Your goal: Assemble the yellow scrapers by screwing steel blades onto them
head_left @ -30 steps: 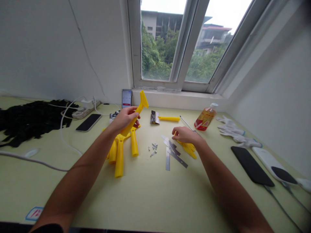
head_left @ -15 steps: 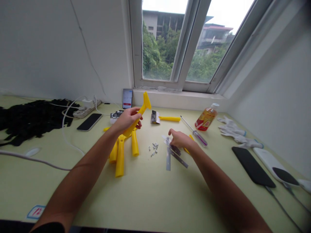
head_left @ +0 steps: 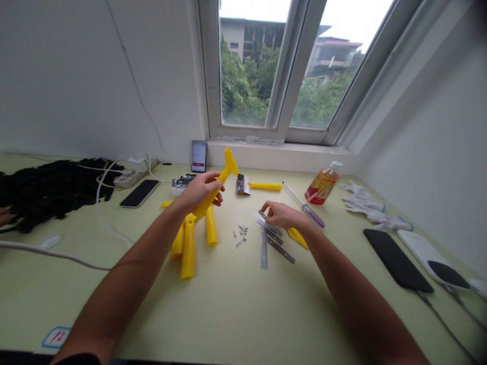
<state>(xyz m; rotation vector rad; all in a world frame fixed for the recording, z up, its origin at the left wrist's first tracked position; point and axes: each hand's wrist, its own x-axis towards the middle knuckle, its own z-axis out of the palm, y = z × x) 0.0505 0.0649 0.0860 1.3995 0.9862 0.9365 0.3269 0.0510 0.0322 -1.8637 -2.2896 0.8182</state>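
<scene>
My left hand (head_left: 204,189) is wrapped round a yellow plastic scraper handle (head_left: 230,163), its wide head tilted up. Beneath that hand lie several more yellow handles (head_left: 187,248). My right hand (head_left: 280,215) pinches the end of a thin metal blade (head_left: 262,215) just over a fanned pile of similar blades (head_left: 280,251). Between the hands is a small cluster of screws and nuts (head_left: 242,232). Another yellow piece (head_left: 298,238) lies partly hidden by my right wrist.
A scraper (head_left: 265,186) with a covered head lies by the window, next to a screwdriver (head_left: 312,214). Around them are a bottle (head_left: 322,183), white gloves (head_left: 375,210), a black phone (head_left: 140,193), cables and a black heap (head_left: 57,182). Another person's hand (head_left: 4,217) shows at the left edge.
My right hand has drawn back slightly, and a blade now shows pinched in its fingers. My left hand stays nearly still with the handle. Another person's hand has appeared at the far left.
</scene>
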